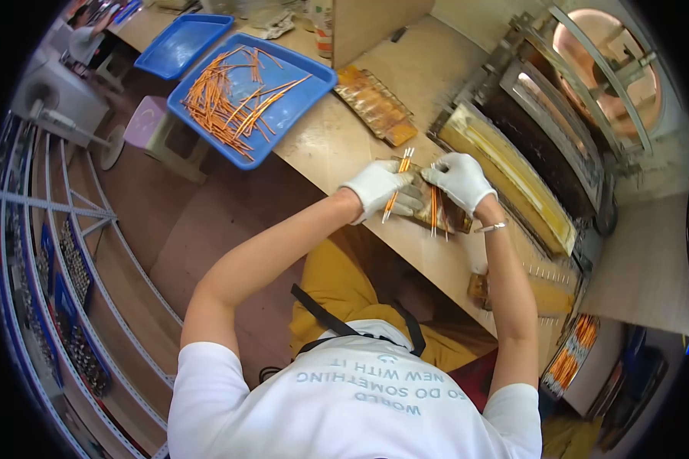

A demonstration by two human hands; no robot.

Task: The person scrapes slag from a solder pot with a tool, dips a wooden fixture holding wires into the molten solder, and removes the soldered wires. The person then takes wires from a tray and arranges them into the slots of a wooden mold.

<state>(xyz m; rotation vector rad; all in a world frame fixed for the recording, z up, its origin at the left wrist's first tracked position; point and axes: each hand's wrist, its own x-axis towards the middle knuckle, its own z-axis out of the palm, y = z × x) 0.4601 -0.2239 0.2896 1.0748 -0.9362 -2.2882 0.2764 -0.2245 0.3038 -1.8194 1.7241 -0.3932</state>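
Observation:
Both hands wear white gloves and are close together over the wooden bench. My left hand is closed around a few orange sticks with white ends, held slanting. Right beside it, my right hand has its fingertips pinched at more orange sticks, which stand over a brown grooved block. The gloves partly cover that block. Another brown grooved block lies on the bench beyond my hands.
A blue tray of loose orange sticks is at the upper left, with a second blue tray behind it. Long metal-framed molds stand on the right. A pale block with pins sits at the lower right.

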